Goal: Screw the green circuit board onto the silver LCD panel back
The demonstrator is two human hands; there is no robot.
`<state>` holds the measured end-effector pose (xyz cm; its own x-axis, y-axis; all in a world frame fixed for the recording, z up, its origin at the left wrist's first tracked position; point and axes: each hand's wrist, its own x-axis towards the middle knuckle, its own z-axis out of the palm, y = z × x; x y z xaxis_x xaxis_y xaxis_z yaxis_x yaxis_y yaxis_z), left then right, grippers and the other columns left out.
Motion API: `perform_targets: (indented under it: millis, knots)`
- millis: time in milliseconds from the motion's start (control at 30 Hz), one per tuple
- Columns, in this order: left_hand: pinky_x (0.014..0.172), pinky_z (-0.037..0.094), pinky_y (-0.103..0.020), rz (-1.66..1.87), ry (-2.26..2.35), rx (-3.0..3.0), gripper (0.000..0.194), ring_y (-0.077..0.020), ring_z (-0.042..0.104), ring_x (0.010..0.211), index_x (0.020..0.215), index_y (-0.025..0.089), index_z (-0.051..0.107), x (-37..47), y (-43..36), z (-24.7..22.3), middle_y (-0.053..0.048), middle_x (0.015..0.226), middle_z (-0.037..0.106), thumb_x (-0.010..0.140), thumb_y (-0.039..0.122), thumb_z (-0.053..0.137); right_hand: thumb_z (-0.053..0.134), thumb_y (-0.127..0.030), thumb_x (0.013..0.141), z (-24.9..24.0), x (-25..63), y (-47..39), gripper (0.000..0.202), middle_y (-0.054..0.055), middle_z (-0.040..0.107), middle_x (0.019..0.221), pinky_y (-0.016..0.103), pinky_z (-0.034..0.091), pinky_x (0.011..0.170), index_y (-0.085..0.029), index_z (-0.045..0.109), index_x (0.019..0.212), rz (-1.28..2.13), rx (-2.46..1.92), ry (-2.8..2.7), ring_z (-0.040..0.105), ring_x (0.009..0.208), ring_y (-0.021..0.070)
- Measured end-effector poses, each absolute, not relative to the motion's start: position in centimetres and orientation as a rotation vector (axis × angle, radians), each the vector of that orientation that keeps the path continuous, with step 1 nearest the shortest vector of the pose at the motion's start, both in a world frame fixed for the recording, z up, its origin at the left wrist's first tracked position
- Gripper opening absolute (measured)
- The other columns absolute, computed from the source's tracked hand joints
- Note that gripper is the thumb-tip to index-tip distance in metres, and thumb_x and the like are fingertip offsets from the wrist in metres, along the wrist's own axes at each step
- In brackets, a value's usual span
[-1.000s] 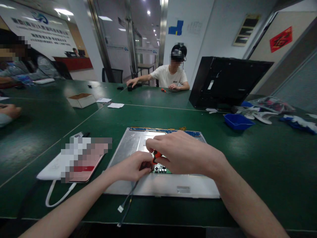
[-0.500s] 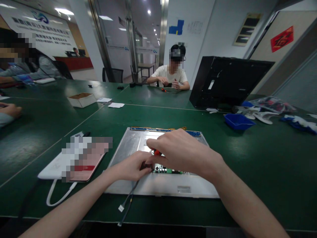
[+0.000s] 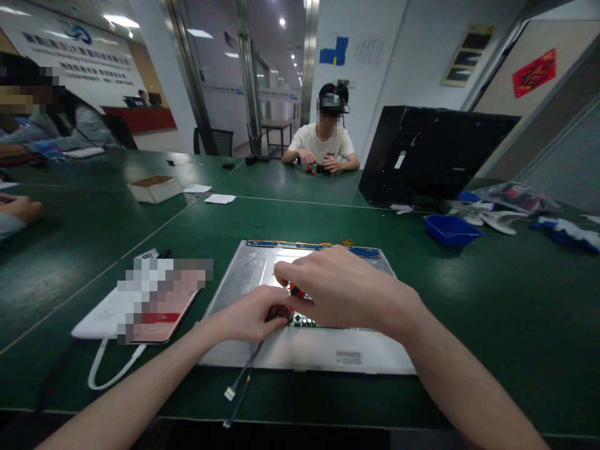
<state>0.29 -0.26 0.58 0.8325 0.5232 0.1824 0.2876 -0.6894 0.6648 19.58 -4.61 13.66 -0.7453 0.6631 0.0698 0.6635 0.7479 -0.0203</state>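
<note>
A silver display panel (image 3: 309, 351) lies flat on the green table before me, with a green circuit board (image 3: 304, 320) on it. My right hand (image 3: 335, 281) is over the board, its fingers closed round a red and black screwdriver (image 3: 295, 290); most of the screwdriver is hidden by the hand. At the board's left end, my left hand (image 3: 260, 312) is closed in a pinch beside the right fingertips. What it holds is hidden. Dark cables (image 3: 249, 369) with white plugs run from under the left hand past the panel's front edge.
Left of the panel lie a pink phone (image 3: 162, 328) and a white power bank (image 3: 100, 315), joined by a white cable (image 3: 94, 375). A small box (image 3: 154, 190), a blue tray (image 3: 452, 231) and a black monitor (image 3: 431, 153) stand farther back. A co-worker (image 3: 321, 147) sits opposite.
My right hand has turned and shifted slightly left, covering more of the circuit board. My left hand stays in place. The co-worker's hands opposite have come lower.
</note>
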Motion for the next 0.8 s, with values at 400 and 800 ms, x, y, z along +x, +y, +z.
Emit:
perform_targets:
  millis: [400, 800]
  knots:
    - [0.07, 0.046, -0.03, 0.38, 0.674, 2.43, 0.007, -0.021, 0.059, 0.08, 0.085, 0.016, 0.061, -0.1, 0.04, -0.01, -0.005, 0.085, 0.064, 0.082, 0.02, 0.056, 0.057, -0.029, 0.091, 13.96, 19.6, -4.58, 0.01, 0.002, 0.069, 0.081, 0.027, 0.021, 0.051, -0.02, 0.058, 0.096, 0.04, -1.132, -2.869, 0.057, 0.066, 0.0135]
    - [0.062, 0.045, -0.027, 0.44, 0.621, 2.355, 0.015, -0.017, 0.057, 0.068, 0.095, 0.017, 0.063, 0.24, -0.32, 0.69, -0.003, 0.08, 0.064, 0.081, 0.018, 0.056, 0.052, -0.024, 0.093, 14.03, 19.52, -4.63, 0.009, 0.003, 0.068, 0.079, 0.028, 0.02, 0.05, -0.019, 0.06, 0.092, -0.002, -1.107, -2.881, 0.055, 0.063, 0.013]
